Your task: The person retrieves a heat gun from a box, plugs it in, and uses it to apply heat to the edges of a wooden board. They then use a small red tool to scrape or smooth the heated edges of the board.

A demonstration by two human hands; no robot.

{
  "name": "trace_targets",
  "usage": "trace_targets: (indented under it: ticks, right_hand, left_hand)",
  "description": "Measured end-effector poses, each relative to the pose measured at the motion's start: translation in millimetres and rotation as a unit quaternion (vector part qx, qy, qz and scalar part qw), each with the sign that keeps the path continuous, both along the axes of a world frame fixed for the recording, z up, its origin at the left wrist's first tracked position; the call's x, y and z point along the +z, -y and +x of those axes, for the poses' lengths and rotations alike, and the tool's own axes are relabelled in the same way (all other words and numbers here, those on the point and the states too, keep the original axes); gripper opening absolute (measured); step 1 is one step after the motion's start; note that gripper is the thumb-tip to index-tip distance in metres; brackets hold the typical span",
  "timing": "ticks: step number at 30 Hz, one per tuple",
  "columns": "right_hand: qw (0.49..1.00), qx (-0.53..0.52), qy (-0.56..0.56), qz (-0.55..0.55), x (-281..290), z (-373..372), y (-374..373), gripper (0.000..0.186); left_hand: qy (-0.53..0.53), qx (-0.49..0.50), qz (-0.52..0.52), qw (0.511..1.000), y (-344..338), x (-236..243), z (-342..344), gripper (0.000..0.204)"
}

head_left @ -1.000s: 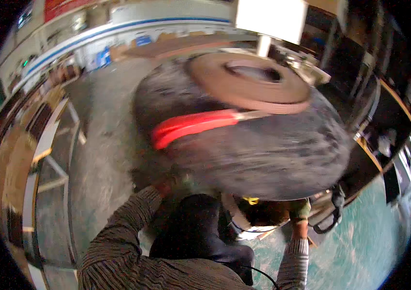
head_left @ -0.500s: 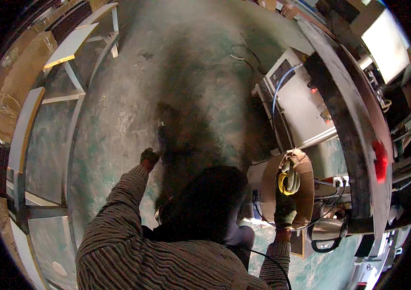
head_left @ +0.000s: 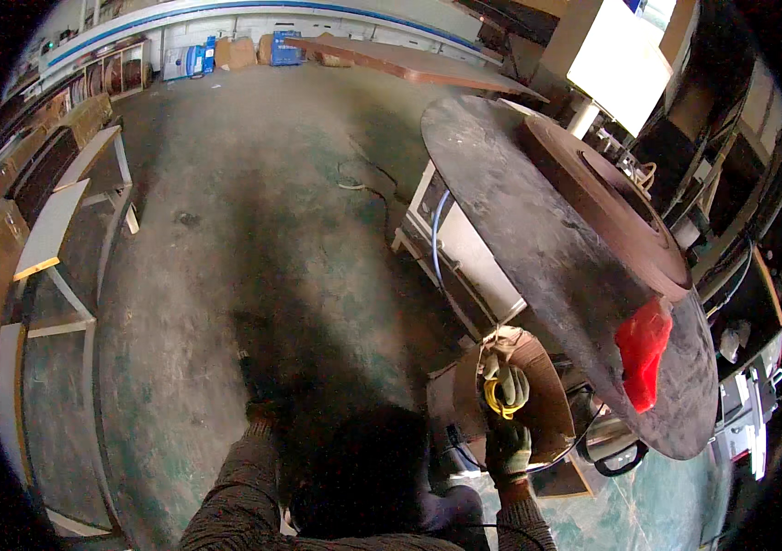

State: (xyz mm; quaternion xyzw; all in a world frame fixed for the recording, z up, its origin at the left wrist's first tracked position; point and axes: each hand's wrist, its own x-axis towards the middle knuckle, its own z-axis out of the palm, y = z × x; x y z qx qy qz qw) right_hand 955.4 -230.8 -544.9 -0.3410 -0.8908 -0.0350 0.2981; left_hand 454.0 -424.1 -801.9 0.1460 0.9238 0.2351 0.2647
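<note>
My left hand (head_left: 260, 410), dark and in shadow, is low over the floor at the left. It seems closed around a dark, rod-like tool (head_left: 246, 378) with a small bright tip; shadow blurs its outline. My right hand (head_left: 508, 452), in a grey-green work glove, reaches up at an open cardboard box (head_left: 552, 404). Its fingers appear closed at the lower end of a grey bundle with a yellow edge (head_left: 507, 390), perhaps another glove. That bundle lies against the box's opening. Which grey parts are fingers and which are bundle is hard to tell.
A round dark tabletop (head_left: 501, 165) stands at the right, carrying a thick brown disc (head_left: 593, 197) and a red object (head_left: 644, 354). Beside the box is a metal kettle-like pot (head_left: 607, 439). White-topped trestles (head_left: 51, 230) line the left. A cable (head_left: 363, 186) lies on the floor.
My view has tilted up, bringing the tabletop and far wall into sight. In the picture, my left hand sits lower and farther left. My right hand remains at the box with the bundle.
</note>
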Motion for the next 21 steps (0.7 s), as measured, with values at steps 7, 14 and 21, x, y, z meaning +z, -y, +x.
trace_targets:
  ticks: [7,14,21]
  right_hand:
    - [0.992,0.121,0.03,0.034,40,-94,-13,0.034]
    - [0.958,0.268,-0.065,-0.083,91,-300,6,0.046]
    - [0.983,0.147,0.01,-0.111,151,-357,36,0.062]
  left_hand:
    - [-0.044,0.033,0.271,0.961,-4,50,-17,0.04]
    - [-0.03,-0.057,0.436,0.898,-25,173,-61,0.035]
    - [0.156,-0.161,0.353,0.908,-55,270,-69,0.041]
